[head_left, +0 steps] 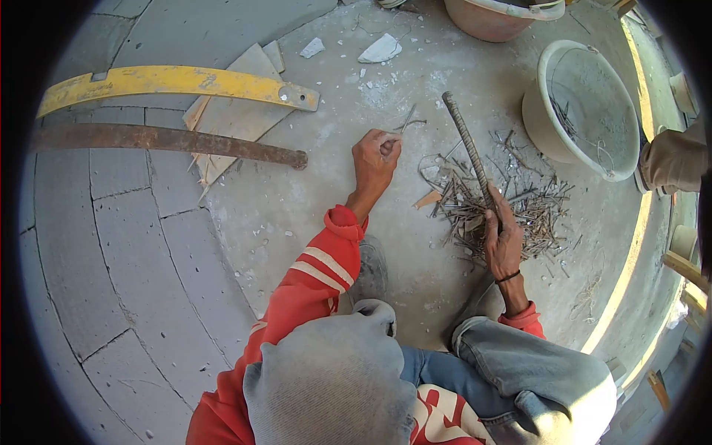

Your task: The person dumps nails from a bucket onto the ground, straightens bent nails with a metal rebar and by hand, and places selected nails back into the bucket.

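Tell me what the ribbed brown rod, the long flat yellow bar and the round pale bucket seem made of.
Ribbed brown rod: probably steel, dull, unpainted; regular ridges like rebar.
Long flat yellow bar: perhaps painted metal, worn; dark scuffs break the yellow.
Round pale bucket: likely plastic, matte; smooth wall, thick rim.

The left arm is pointing forward with the left hand clenching; the right hand is gripping, thumb opposite fingers.
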`<state>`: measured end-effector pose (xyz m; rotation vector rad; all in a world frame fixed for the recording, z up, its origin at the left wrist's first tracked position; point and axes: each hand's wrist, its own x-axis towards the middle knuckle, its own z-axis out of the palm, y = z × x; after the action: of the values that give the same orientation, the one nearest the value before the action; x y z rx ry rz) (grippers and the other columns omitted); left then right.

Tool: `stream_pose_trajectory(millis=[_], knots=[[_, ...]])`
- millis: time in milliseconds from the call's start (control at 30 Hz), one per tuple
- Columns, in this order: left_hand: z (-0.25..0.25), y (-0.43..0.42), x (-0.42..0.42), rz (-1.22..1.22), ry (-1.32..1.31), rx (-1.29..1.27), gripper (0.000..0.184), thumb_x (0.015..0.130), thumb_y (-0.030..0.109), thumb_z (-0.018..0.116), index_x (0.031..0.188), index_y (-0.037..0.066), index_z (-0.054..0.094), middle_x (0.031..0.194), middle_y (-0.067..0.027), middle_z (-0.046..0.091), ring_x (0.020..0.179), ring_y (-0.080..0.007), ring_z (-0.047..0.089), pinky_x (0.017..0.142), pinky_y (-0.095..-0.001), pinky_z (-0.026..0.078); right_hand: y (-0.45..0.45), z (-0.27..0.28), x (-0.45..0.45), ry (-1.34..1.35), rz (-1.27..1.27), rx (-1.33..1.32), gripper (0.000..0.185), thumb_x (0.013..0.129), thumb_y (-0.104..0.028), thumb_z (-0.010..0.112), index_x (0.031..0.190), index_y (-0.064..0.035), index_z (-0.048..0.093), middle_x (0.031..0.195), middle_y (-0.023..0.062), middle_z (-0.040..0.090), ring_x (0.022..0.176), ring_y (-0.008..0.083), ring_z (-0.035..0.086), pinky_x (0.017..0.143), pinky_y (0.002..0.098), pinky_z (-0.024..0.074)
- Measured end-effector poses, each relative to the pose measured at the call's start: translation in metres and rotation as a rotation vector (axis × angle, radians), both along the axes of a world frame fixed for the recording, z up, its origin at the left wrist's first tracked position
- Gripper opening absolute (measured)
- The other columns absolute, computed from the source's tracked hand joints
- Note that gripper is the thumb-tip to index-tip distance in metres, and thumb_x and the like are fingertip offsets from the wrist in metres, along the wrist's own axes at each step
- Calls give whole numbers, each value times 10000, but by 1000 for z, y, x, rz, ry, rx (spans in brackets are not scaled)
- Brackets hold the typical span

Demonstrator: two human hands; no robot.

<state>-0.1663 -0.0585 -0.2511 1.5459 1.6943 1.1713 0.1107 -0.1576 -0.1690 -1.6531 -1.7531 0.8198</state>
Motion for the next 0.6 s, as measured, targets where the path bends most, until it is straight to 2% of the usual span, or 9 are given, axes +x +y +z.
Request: stream_pose_trajectory(millis=[200, 267, 300, 367, 400, 467, 600], knots=[[-16, -6, 6, -14, 53, 25, 96, 883, 73, 754, 930, -7, 779, 844, -114, 701, 691, -189, 675, 662, -311, 537, -9, -5, -1, -3, 26, -49, 444, 1054, -68, 550, 1495, -125, 568, 1351, 257, 658, 1220, 456, 645, 988, 443, 554], [-17, -6, 7, -24, 102, 48, 99, 877, 73, 754, 927, -9, 778, 844, -118, 699, 696, -200, 678, 667, -317, 540, -8, -7, 0, -55, 74, -1, 470, 1043, -68, 573, 1501, -174, 566, 1278, 258, 689, 1104, 465, 690, 888, 455, 584], [-17, -5, 7, -19, 103, 51, 102, 868, 71, 754, 926, -10, 777, 840, -119, 697, 702, -207, 679, 671, -322, 540, -7, -7, 1, -55, 72, -2, 470, 1043, -68, 573, 1501, -174, 566, 1278, 258, 689, 1104, 465, 690, 888, 455, 584], [-16, -5, 7, -15, 103, 54, 107, 859, 70, 755, 925, -11, 776, 836, -120, 694, 707, -213, 680, 674, -327, 541, -4, -7, 3, -86, 108, -51, 498, 1031, -59, 592, 1502, -218, 567, 1195, 243, 723, 941, 456, 725, 764, 463, 586], [-15, -5, 7, -14, 132, 41, 98, 851, 70, 756, 907, -10, 769, 833, -118, 693, 705, -210, 676, 673, -326, 540, -2, -8, 4, -86, 107, -51, 498, 1031, -59, 592, 1502, -218, 567, 1195, 243, 723, 941, 456, 725, 764, 463, 586], [-13, -5, 5, -11, 162, 30, 90, 843, 69, 758, 888, -9, 762, 830, -117, 691, 703, -206, 672, 672, -324, 539, 1, -10, 5, -99, 126, 22, 506, 1023, -54, 604, 1497, -228, 574, 1135, 235, 739, 825, 442, 720, 697, 463, 568], [-7, -19, 3, -10, 120, -3, 77, 834, 51, 758, 889, 1, 738, 820, -101, 685, 681, -182, 639, 663, -315, 531, -3, -2, 5, -103, 115, -59, 511, 1022, -52, 605, 1501, -228, 573, 1142, 244, 734, 828, 436, 724, 700, 451, 572]])
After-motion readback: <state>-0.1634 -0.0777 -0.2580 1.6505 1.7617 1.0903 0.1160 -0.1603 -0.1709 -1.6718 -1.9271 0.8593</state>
